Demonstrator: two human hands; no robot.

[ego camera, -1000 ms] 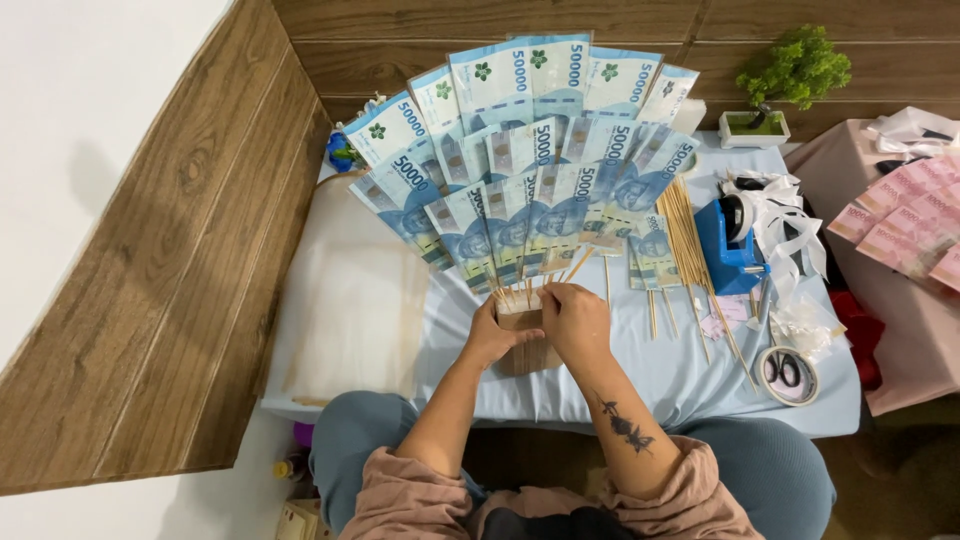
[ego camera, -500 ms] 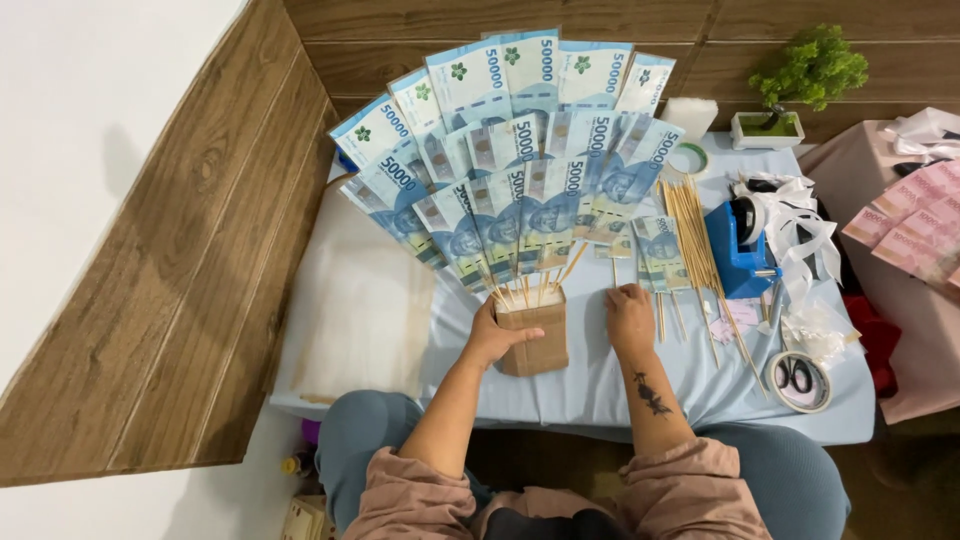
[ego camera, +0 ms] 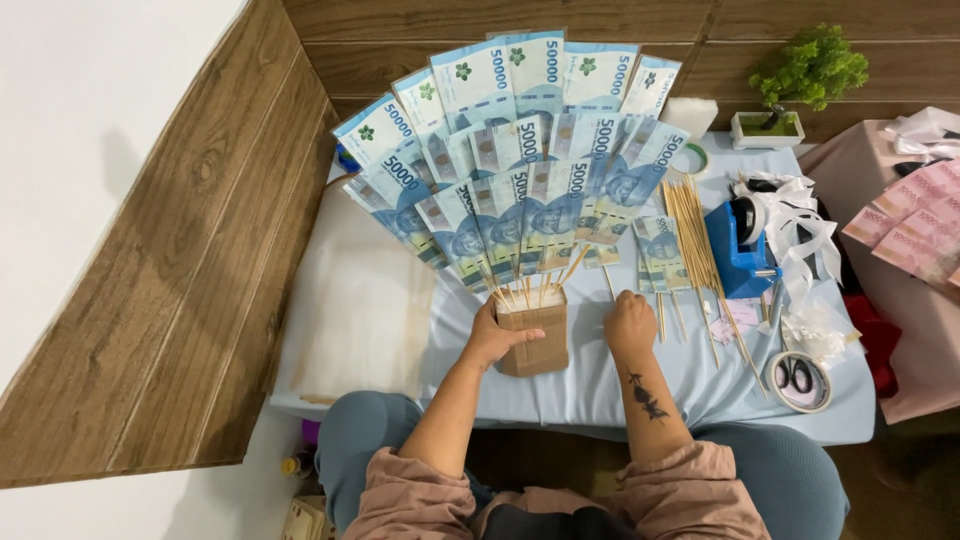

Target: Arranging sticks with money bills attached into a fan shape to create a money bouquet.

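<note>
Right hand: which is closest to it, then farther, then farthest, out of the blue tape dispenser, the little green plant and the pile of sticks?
From the right hand:
1. Pile of sticks, just to its right.
2. Blue tape dispenser, farther right.
3. Little green plant, far back corner.

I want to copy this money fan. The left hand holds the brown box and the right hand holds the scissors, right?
Not quite. The left hand does hold the brown box, but the right hand rests by a stick with a banknote. The scissors lie apart, as the head view shows.
</note>
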